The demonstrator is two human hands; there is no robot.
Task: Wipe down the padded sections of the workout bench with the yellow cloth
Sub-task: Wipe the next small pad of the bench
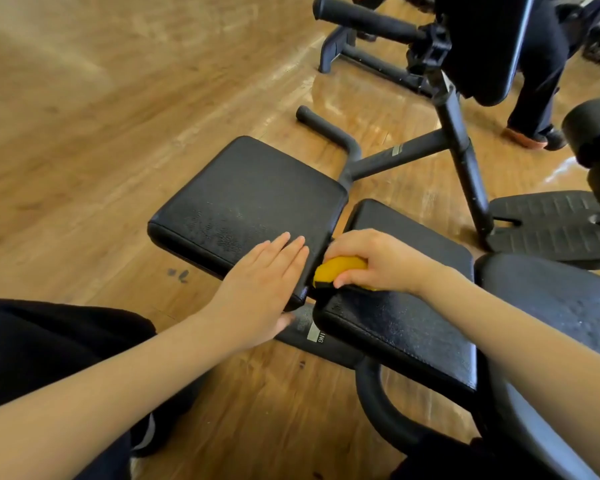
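Observation:
The workout bench has two black padded sections side by side: a left pad [246, 192] and a right pad [402, 323]. A narrow gap runs between them. My right hand [371, 259] grips the bunched yellow cloth [340, 266] at the near end of that gap, against the inner edge of the right pad. My left hand [260, 285] lies flat with straight fingers on the near right corner of the left pad. Both pads show a speckled, damp-looking sheen.
A third dark pad [561, 299] lies at the right edge. The black metal frame [461, 161] with a handle bar [326, 129] rises behind. A ribbed foot plate [548, 220] sits right of it. Another person's leg and shoe [530, 133] stand at top right. The floor is wood.

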